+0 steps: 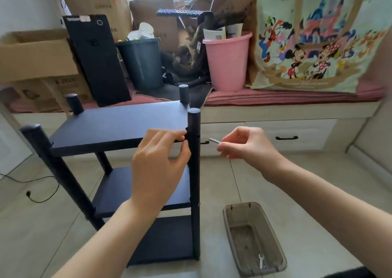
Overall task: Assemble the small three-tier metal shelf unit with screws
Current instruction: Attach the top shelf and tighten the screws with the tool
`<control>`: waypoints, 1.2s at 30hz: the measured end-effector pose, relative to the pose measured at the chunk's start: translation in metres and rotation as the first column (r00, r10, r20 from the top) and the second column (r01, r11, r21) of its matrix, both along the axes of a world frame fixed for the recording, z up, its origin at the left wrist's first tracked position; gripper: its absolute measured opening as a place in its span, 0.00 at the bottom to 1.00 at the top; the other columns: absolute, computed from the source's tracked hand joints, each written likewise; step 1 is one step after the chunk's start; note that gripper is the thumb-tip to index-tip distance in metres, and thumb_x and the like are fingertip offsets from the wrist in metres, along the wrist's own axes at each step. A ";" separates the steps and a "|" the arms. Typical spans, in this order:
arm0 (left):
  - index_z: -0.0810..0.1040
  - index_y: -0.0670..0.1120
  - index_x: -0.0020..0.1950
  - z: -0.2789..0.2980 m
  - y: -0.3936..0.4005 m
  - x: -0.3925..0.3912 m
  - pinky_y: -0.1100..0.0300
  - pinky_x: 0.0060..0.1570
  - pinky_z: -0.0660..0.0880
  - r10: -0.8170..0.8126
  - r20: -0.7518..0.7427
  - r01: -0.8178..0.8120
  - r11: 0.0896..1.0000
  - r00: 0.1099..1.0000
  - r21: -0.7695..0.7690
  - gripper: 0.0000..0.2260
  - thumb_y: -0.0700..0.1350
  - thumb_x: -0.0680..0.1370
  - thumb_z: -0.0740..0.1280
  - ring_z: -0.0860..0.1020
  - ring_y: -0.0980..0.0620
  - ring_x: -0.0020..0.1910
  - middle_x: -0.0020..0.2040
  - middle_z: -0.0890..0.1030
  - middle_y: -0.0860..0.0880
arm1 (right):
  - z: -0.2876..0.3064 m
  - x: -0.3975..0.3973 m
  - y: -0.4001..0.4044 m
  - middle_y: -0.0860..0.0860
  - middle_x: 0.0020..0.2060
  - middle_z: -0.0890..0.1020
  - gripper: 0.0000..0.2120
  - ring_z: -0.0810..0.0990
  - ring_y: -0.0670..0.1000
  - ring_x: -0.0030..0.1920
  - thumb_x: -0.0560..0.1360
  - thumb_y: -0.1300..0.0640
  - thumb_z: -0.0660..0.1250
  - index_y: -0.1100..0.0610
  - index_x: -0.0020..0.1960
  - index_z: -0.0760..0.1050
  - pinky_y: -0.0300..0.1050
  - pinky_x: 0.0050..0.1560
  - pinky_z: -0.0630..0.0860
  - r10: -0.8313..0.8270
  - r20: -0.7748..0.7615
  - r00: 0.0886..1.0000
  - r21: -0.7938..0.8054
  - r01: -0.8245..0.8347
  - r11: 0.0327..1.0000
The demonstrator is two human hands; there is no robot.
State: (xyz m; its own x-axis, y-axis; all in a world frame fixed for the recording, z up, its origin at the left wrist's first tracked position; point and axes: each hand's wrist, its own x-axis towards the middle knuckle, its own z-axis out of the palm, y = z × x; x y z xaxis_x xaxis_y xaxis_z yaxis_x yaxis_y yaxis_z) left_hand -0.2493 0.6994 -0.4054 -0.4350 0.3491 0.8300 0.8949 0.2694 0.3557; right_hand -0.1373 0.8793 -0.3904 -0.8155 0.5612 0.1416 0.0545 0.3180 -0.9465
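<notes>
Shelf unit; right grip (pinching tool)

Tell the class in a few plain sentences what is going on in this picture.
A person is putting together a dark three-tier shelf unit that stands upright on the floor. The left hand holds the top shelf's front corner against the front right post. The right hand pinches a thin silver tool, pointed toward the holes in that post but not touching it. A brown tray on the floor holds a small wrench.
</notes>
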 end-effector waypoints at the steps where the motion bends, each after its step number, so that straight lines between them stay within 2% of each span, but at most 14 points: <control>1: 0.85 0.46 0.47 0.001 -0.002 0.002 0.61 0.46 0.75 -0.011 0.039 0.008 0.998 0.999 0.058 0.06 0.45 0.77 0.69 0.79 0.52 0.44 0.40 0.80 0.58 | 0.008 0.000 -0.005 0.55 0.38 0.86 0.07 0.86 0.51 0.39 0.71 0.62 0.76 0.63 0.46 0.80 0.42 0.42 0.82 -0.009 -0.054 0.999 -0.055 0.006 0.998; 2: 0.84 0.48 0.43 0.003 -0.004 0.004 0.63 0.43 0.74 -0.028 0.116 0.015 0.994 0.993 0.112 0.06 0.47 0.77 0.68 0.78 0.55 0.41 0.37 0.78 0.61 | 0.013 0.000 -0.010 0.54 0.38 0.86 0.07 0.86 0.51 0.39 0.71 0.62 0.76 0.63 0.46 0.80 0.42 0.43 0.82 -0.009 -0.083 0.996 -0.082 0.002 0.997; 4: 0.81 0.52 0.36 0.004 -0.004 0.004 0.61 0.42 0.76 -0.118 0.368 0.055 0.983 0.922 0.175 0.11 0.49 0.78 0.68 0.80 0.54 0.36 0.31 0.80 0.57 | 0.015 0.001 -0.018 0.54 0.38 0.86 0.07 0.86 0.51 0.40 0.71 0.62 0.76 0.63 0.46 0.80 0.42 0.44 0.82 0.005 -0.092 0.996 -0.077 -0.012 0.997; 6: 0.83 0.51 0.34 0.005 -0.003 0.007 0.57 0.45 0.78 -0.210 0.639 0.099 0.974 0.740 0.206 0.14 0.51 0.79 0.70 0.81 0.55 0.35 0.31 0.83 0.53 | 0.014 0.002 -0.023 0.54 0.38 0.86 0.06 0.85 0.52 0.40 0.70 0.62 0.77 0.62 0.44 0.81 0.43 0.44 0.82 0.009 -0.086 0.996 -0.055 -0.013 0.998; 8: 0.85 0.51 0.37 0.003 -0.001 0.008 0.57 0.50 0.78 -0.237 0.836 0.078 0.970 0.496 0.229 0.13 0.54 0.78 0.70 0.83 0.54 0.40 0.34 0.85 0.51 | 0.013 0.002 -0.023 0.54 0.37 0.86 0.06 0.85 0.50 0.38 0.70 0.61 0.77 0.60 0.42 0.81 0.42 0.44 0.81 0.007 -0.080 0.997 -0.041 -0.010 0.999; 10: 0.85 0.49 0.44 -0.002 0.001 0.004 0.56 0.51 0.79 -0.245 0.925 0.009 0.967 0.290 0.253 0.13 0.57 0.76 0.71 0.84 0.51 0.46 0.38 0.86 0.51 | 0.013 0.002 -0.021 0.53 0.36 0.86 0.05 0.84 0.48 0.37 0.69 0.61 0.78 0.59 0.42 0.82 0.39 0.42 0.81 0.014 -0.084 0.996 -0.036 -0.017 0.999; 11: 0.85 0.48 0.48 -0.004 0.002 0.002 0.56 0.50 0.79 -0.267 0.939 -0.017 0.961 0.216 0.277 0.14 0.58 0.74 0.72 0.84 0.50 0.48 0.41 0.87 0.51 | 0.012 0.002 -0.021 0.53 0.35 0.86 0.06 0.84 0.48 0.36 0.69 0.61 0.78 0.59 0.41 0.82 0.38 0.41 0.80 0.018 -0.087 0.996 -0.032 -0.021 0.999; 15: 0.85 0.50 0.53 -0.005 0.006 -0.005 0.56 0.51 0.77 -0.434 0.899 -0.007 0.900 0.051 0.435 0.23 0.62 0.65 0.74 0.84 0.51 0.53 0.49 0.87 0.52 | 0.012 0.003 -0.022 0.53 0.35 0.86 0.06 0.84 0.47 0.35 0.68 0.61 0.78 0.60 0.41 0.82 0.35 0.39 0.79 0.036 -0.109 0.993 -0.026 -0.039 0.999; 19: 0.84 0.50 0.54 0.000 0.015 -0.004 0.53 0.63 0.74 -0.557 0.829 0.064 0.827 -0.044 0.559 0.22 0.61 0.66 0.73 0.82 0.49 0.59 0.55 0.86 0.49 | 0.011 0.001 -0.022 0.52 0.34 0.85 0.06 0.83 0.46 0.34 0.68 0.61 0.78 0.59 0.40 0.81 0.35 0.38 0.78 0.050 -0.133 0.990 -0.035 -0.055 0.998; 23: 0.83 0.48 0.52 0.004 0.021 -0.006 0.51 0.67 0.73 -0.601 0.796 0.045 0.796 -0.070 0.604 0.21 0.59 0.67 0.73 0.83 0.49 0.59 0.55 0.86 0.47 | 0.006 -0.001 -0.022 0.54 0.33 0.85 0.06 0.82 0.47 0.33 0.69 0.62 0.78 0.60 0.41 0.81 0.37 0.38 0.79 0.057 -0.126 0.990 -0.037 -0.063 0.997; 25: 0.82 0.46 0.54 0.005 0.024 -0.006 0.50 0.67 0.73 -0.594 0.802 0.043 0.802 -0.061 0.596 0.20 0.58 0.69 0.73 0.83 0.48 0.59 0.55 0.86 0.46 | 0.004 -0.002 -0.021 0.54 0.32 0.84 0.06 0.82 0.47 0.32 0.69 0.62 0.78 0.60 0.41 0.81 0.36 0.38 0.79 0.056 -0.122 0.991 -0.035 -0.061 0.998; 28: 0.83 0.46 0.55 0.003 0.028 -0.006 0.50 0.68 0.73 -0.586 0.810 0.042 0.809 -0.036 0.587 0.13 0.53 0.76 0.71 0.83 0.47 0.59 0.55 0.86 0.45 | 0.002 -0.002 -0.021 0.54 0.33 0.85 0.06 0.82 0.47 0.33 0.69 0.62 0.77 0.59 0.41 0.81 0.40 0.40 0.80 0.065 -0.121 0.991 -0.039 -0.070 0.997; 31: 0.83 0.46 0.53 0.002 0.027 -0.007 0.48 0.69 0.73 -0.577 0.816 0.064 0.814 -0.023 0.577 0.09 0.50 0.79 0.69 0.82 0.45 0.60 0.57 0.85 0.44 | 0.001 -0.003 -0.021 0.55 0.34 0.85 0.05 0.82 0.48 0.33 0.70 0.62 0.77 0.59 0.41 0.81 0.43 0.41 0.81 0.066 -0.121 0.990 -0.038 -0.071 0.997; 36: 0.84 0.48 0.55 -0.001 0.024 -0.010 0.46 0.69 0.72 -0.551 0.834 0.127 0.829 0.018 0.545 0.09 0.50 0.80 0.68 0.82 0.47 0.60 0.57 0.85 0.45 | 0.002 -0.003 -0.022 0.54 0.34 0.85 0.05 0.82 0.47 0.32 0.69 0.63 0.77 0.60 0.40 0.81 0.38 0.39 0.81 0.069 -0.174 0.982 -0.012 -0.072 0.997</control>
State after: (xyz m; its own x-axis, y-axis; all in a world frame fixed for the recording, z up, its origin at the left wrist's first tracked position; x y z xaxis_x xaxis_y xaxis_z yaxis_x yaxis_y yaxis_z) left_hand -0.2597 0.7237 -0.4064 -0.7867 0.6088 -0.1023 -0.3023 -0.2355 0.9237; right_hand -0.1406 0.8577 -0.3886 -0.8171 0.5068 0.2748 -0.1329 0.2983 -0.9452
